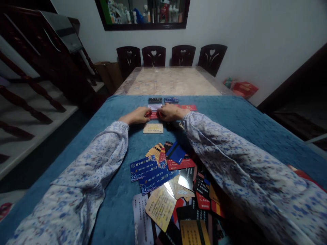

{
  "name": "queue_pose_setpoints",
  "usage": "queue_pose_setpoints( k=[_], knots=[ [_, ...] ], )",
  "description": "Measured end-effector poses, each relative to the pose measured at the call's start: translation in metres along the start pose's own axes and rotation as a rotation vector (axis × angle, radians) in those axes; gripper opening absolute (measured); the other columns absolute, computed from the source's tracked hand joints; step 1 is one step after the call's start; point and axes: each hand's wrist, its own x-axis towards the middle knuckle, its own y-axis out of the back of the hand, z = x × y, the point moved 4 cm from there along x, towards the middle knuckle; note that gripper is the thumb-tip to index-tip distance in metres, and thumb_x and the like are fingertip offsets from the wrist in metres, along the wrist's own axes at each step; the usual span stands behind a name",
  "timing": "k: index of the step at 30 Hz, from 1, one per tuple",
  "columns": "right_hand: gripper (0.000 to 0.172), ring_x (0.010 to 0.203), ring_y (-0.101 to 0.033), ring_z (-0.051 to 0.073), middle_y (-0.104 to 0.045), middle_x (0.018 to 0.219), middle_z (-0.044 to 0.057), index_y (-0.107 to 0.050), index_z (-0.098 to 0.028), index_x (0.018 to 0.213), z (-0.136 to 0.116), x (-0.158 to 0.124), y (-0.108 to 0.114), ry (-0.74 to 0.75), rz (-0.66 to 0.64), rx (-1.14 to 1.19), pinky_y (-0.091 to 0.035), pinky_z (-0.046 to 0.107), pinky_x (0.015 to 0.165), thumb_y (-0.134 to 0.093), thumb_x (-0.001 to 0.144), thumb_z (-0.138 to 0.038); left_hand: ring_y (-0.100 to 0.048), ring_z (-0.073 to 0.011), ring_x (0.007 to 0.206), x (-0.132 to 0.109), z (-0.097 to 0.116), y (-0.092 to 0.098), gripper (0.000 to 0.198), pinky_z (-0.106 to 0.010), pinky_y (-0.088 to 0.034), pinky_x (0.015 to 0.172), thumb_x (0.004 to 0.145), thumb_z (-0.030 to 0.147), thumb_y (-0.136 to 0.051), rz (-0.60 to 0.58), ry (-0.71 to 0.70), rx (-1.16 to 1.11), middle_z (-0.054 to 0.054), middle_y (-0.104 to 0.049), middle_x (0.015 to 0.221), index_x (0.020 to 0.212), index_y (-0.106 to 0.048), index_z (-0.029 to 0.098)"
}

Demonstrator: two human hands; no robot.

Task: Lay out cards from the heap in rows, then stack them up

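A red card (153, 115) lies between my two hands on the blue cloth. My left hand (138, 115) has its fingers closed at the card's left edge, and my right hand (169, 112) closes on the right edge. Just beyond are a pale silver card (153, 107), a dark stack of cards (155, 100), a blue stack (171, 100) and another red card (189, 107). Nearer me sits a cream card (153, 128). A loose, overlapping heap holds blue cards (145, 169), a yellowish card (161, 207), a gold card (195, 232) and several others. My right forearm hides part of it.
The blue cloth (114, 190) covers the near part of the table; the marble-patterned top (173, 81) shows beyond. Several dark chairs (153, 56) stand at the far end. A stair railing (30, 83) and a cardboard box (109, 75) are left; a red bag (245, 89) is right.
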Motion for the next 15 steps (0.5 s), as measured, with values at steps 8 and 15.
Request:
queue_pose_setpoints(
  k=[8,15],
  knots=[
    [0.042,0.114,-0.058,0.032,-0.069,0.124,0.019,-0.063,-0.013,0.132,-0.0018,-0.0014,-0.0008,0.002,-0.003,-0.031,-0.046,0.037,0.089,-0.056,0.092,-0.026,-0.064,-0.0241,0.093,-0.0005,-0.0031,-0.0040,0.034,-0.031,-0.049,0.085,0.078,0.026,-0.059,-0.007,-0.004,0.038,-0.009,-0.072,0.103,0.109,-0.069,0.016],
    [0.041,0.118,-0.055,0.034,-0.068,0.126,0.019,-0.064,-0.016,0.132,-0.0028,-0.0047,0.0018,0.003,-0.023,-0.034,-0.045,0.039,0.089,-0.051,0.096,-0.030,-0.064,-0.0264,0.105,-0.0032,-0.0051,-0.0065,0.041,-0.035,-0.049,0.096,0.080,0.028,-0.061,0.001,0.003,0.074,-0.010,-0.070,0.115,0.119,-0.067,0.017]
  ],
)
